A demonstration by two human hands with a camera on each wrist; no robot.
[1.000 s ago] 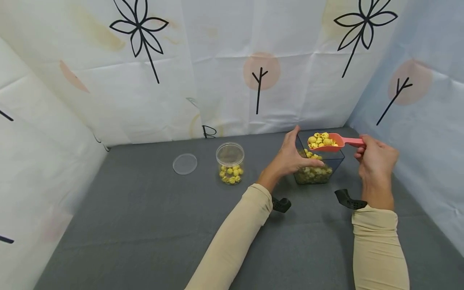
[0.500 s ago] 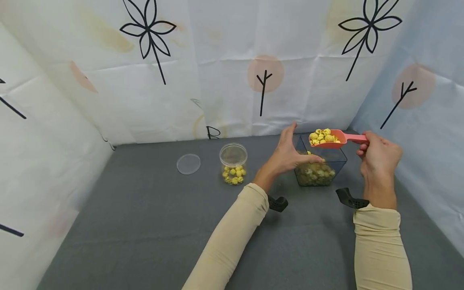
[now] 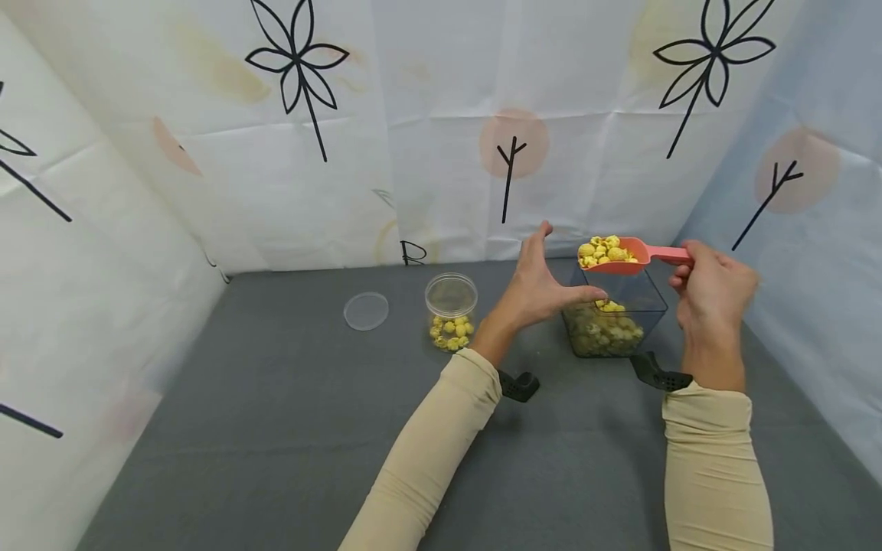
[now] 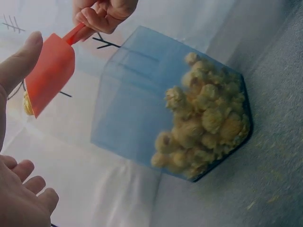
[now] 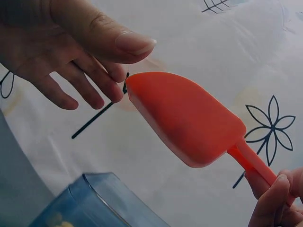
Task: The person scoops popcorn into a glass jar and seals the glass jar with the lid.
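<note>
My right hand pinches the handle of an orange scoop heaped with yellow popcorn-like pieces, held above a dark clear square bin that holds more of them. In the right wrist view the scoop is seen from below, with its handle between my fingertips. My left hand is open beside the scoop, thumb under its tip, fingers straight, gripping nothing. The left wrist view shows the bin, the scoop and my open left hand.
A small clear jar with a few yellow pieces stands left of the bin on the grey cloth table. Its clear lid lies flat further left. Patterned paper walls close in the back and both sides.
The right hand has raised the loaded scoop a little and moved it left over the bin. The left hand has lifted off the bin's edge and opened beside the scoop.
</note>
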